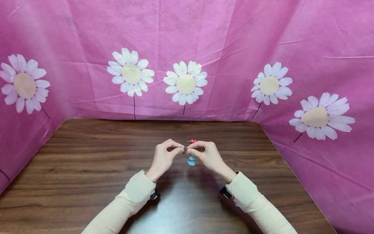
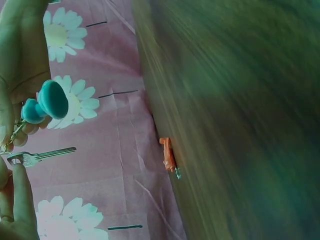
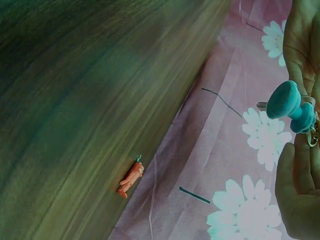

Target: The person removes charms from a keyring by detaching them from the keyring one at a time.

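Both hands meet over the table, fingertips close together. My left hand [image 1: 165, 157] pinches a small metal key [image 2: 47, 155] by its head, the blade pointing down. Thumb and fingers of my right hand [image 1: 208, 156] pinch the gold-coloured chain [image 2: 18, 130] of a blue keychain charm [image 1: 191, 160]. That charm, with a wide rounded end and a narrower middle, hangs below the right fingers and shows large in the left and right wrist views. The fingers partly hide where key and chain come together.
A red-orange figure charm [image 3: 131, 179] with a short metal chain lies on the brown wooden table [image 1: 87, 156], beyond the hands. A pink curtain [image 1: 222, 39] with white daisies closes off the back and both sides.
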`<state>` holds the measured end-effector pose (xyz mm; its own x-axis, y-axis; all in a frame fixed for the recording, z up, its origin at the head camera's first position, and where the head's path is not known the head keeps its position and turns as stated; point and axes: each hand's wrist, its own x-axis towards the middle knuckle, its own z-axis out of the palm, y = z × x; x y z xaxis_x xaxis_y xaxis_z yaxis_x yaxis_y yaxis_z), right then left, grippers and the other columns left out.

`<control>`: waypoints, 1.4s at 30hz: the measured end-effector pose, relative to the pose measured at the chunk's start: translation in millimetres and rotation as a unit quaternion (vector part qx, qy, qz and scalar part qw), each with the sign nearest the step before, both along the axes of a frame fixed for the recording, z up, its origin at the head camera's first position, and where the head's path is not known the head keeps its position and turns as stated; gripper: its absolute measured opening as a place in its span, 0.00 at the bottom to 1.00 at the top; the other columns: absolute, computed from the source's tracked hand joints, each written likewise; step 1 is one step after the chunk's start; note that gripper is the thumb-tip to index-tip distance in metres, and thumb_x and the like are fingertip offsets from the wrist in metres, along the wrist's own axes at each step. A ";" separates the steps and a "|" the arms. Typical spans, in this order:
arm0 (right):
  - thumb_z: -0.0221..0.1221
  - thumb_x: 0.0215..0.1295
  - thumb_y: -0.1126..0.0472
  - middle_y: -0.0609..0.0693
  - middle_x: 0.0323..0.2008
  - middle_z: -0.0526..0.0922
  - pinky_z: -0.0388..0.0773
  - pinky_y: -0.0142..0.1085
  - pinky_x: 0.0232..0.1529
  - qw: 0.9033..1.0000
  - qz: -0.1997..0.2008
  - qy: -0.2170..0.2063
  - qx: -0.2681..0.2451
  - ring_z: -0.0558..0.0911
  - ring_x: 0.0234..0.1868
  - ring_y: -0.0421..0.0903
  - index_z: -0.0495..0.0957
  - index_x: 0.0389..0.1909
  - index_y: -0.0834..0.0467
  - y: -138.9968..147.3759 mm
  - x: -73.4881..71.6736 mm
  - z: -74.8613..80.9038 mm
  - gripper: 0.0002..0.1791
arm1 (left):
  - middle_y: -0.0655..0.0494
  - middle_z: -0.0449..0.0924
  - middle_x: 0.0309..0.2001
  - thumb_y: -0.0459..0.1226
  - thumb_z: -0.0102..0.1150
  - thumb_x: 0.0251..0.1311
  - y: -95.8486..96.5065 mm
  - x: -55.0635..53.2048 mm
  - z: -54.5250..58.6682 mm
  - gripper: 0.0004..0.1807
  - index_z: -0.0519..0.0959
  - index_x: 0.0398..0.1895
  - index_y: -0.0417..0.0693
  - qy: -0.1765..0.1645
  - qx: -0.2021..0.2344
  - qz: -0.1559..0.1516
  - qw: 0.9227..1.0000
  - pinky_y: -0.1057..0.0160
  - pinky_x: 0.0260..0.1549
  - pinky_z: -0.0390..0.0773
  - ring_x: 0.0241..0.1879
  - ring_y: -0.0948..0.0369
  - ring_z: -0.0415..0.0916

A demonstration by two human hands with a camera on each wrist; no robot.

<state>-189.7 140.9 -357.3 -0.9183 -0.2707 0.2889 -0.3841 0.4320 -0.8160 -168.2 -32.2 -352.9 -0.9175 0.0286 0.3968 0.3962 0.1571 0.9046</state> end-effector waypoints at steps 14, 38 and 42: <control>0.65 0.52 0.63 0.56 0.27 0.85 0.75 0.28 0.31 0.999 0.025 -0.029 -0.039 0.79 0.27 0.36 0.83 0.31 0.62 -1.3 -1.2 -7.6 0.07 | 0.45 0.81 0.27 0.30 0.66 0.47 -1.7 -12.4 -25.8 0.03 0.83 0.26 0.38 0.006 0.039 -0.028 0.999 0.71 0.29 0.77 0.26 0.70 0.76; 0.61 0.54 0.70 0.62 0.28 0.83 0.73 0.29 0.33 0.998 0.003 -0.052 -0.020 0.76 0.29 0.38 0.81 0.33 0.69 -5.5 16.4 19.7 0.06 | 0.39 0.80 0.37 0.29 0.60 0.54 0.7 -13.2 -31.2 0.11 0.77 0.40 0.34 -0.066 0.061 -0.073 0.993 0.70 0.35 0.78 0.33 0.68 0.76; 0.63 0.54 0.68 0.59 0.28 0.84 0.72 0.27 0.31 0.999 -0.005 -0.052 -0.014 0.75 0.28 0.36 0.81 0.33 0.66 -0.9 8.4 9.5 0.07 | 0.39 0.80 0.38 0.29 0.60 0.54 0.7 -16.6 -36.7 0.12 0.77 0.41 0.33 -0.063 0.056 -0.077 0.993 0.69 0.36 0.79 0.34 0.65 0.76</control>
<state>-181.4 140.0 -347.8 -0.9463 -0.2543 0.1998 -0.2928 0.4114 -0.8632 -184.8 -31.5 -389.6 -0.9483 0.1353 0.2872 0.2897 -0.0009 0.9571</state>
